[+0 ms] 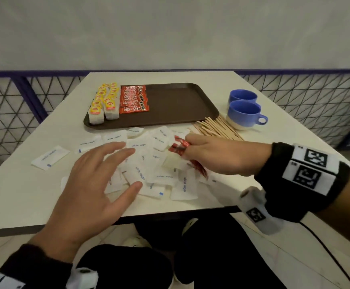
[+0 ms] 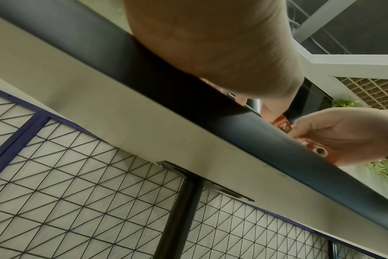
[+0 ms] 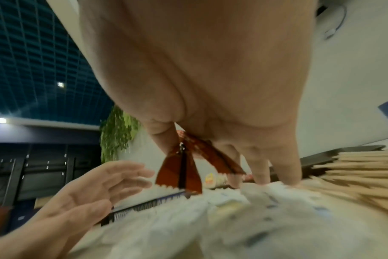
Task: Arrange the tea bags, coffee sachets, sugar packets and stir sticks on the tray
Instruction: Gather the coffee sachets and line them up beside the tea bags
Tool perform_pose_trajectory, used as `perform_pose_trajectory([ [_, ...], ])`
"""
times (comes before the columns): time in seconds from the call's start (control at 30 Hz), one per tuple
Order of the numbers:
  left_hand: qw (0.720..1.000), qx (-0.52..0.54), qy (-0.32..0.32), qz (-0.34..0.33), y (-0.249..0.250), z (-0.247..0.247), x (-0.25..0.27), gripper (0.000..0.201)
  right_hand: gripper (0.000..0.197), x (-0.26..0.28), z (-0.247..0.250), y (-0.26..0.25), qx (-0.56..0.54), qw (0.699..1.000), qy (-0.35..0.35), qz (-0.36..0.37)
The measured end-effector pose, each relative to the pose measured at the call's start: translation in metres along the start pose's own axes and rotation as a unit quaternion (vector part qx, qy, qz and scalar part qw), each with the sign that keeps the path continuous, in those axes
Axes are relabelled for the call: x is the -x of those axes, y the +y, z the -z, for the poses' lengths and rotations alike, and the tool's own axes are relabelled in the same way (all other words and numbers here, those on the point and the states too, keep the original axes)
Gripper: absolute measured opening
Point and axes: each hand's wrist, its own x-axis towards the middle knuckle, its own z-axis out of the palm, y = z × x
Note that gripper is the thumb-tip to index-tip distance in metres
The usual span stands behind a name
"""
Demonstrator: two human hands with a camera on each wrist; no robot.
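Coffee sachets: red, several pinched in right hand above sugar packets heaped on desk; left hand spread, empty. Tray beyond, tea bags and sachet row at left. Advised: keep loose ends aligned, lay flush against existing row.

Sugar packets heaped — tea bags perhaps rowed.

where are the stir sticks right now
In the head view the stir sticks lie in a loose pile on the table, off the tray's near right corner, in front of the nearer blue cup.
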Motion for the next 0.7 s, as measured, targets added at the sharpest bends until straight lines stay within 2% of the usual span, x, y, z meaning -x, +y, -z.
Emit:
perform_pose_trajectory([
  [0.1, 0.996, 0.037, 0.077, 0.001, 0.01, 0.0, 0.0, 0.061, 0.018, 0.006, -0.006, -0.009, -0.034, 0.991, 0.104, 0.079],
  [0.17, 0.991, 0.077, 0.113, -0.003, 0.02, -0.006, -0.002, 0.061, 0.021, 0.01, -0.016, -0.017, -0.065, 0.982, 0.123, 0.127],
  [0.23, 0.979, 0.157, 0.126, -0.001, 0.031, -0.017, -0.006, 0.061, 0.018, 0.009, -0.029, -0.021, -0.149, 0.978, 0.057, 0.137],
  [0.3, 0.964, 0.241, 0.116, 0.006, 0.041, -0.025, -0.009, 0.059, 0.018, 0.004, -0.041, -0.018, -0.239, 0.964, -0.016, 0.119],
  [0.33, 0.961, 0.258, 0.103, 0.003, 0.044, -0.026, -0.011, 0.056, 0.019, 0.0, -0.045, -0.015, -0.274, 0.955, -0.032, 0.11],
  [0.43, 0.966, 0.248, 0.067, -0.017, 0.044, -0.025, -0.013, 0.044, 0.023, -0.01, -0.054, -0.005, -0.354, 0.929, -0.055, 0.092],
  [0.6, 0.97, 0.237, 0.061, -0.007, 0.042, -0.026, -0.016, 0.044, 0.025, -0.018, -0.058, 0.005, -0.375, 0.918, -0.084, 0.096],
  [0.7, 0.961, 0.268, 0.052, 0.041, 0.046, -0.026, -0.015, 0.044, 0.005, -0.019, -0.058, 0.009, -0.385, 0.91, -0.108, 0.113],
])
